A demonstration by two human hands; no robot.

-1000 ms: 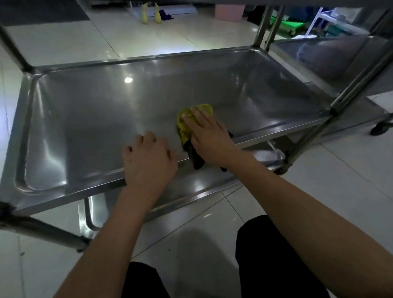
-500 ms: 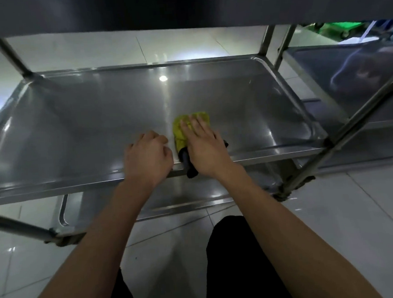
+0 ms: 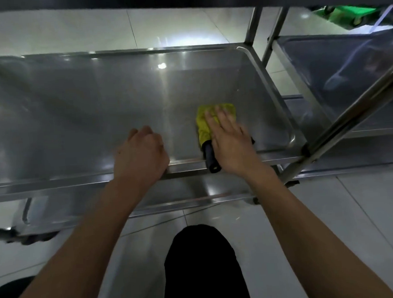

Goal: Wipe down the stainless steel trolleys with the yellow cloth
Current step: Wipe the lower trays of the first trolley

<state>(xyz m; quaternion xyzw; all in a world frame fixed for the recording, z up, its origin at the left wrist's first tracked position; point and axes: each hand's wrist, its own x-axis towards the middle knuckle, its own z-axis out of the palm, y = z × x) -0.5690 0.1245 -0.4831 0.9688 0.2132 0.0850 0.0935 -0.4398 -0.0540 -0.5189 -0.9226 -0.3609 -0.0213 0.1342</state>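
Yellow cloth [image 3: 206,123] folded, dark underside, flat under right hand [image 3: 230,142].

- My right hand [image 3: 231,144] lies flat, fingers straight, pressing the yellow cloth [image 3: 204,123] onto the trolley shelf [image 3: 73,115], toward its right end.
- The cloth's dark part [image 3: 211,158] hangs over the shelf's near rim.
- My left hand [image 3: 140,155] curls over that near rim, left of the cloth.
- A second trolley [image 3: 338,75] stands just to the right.
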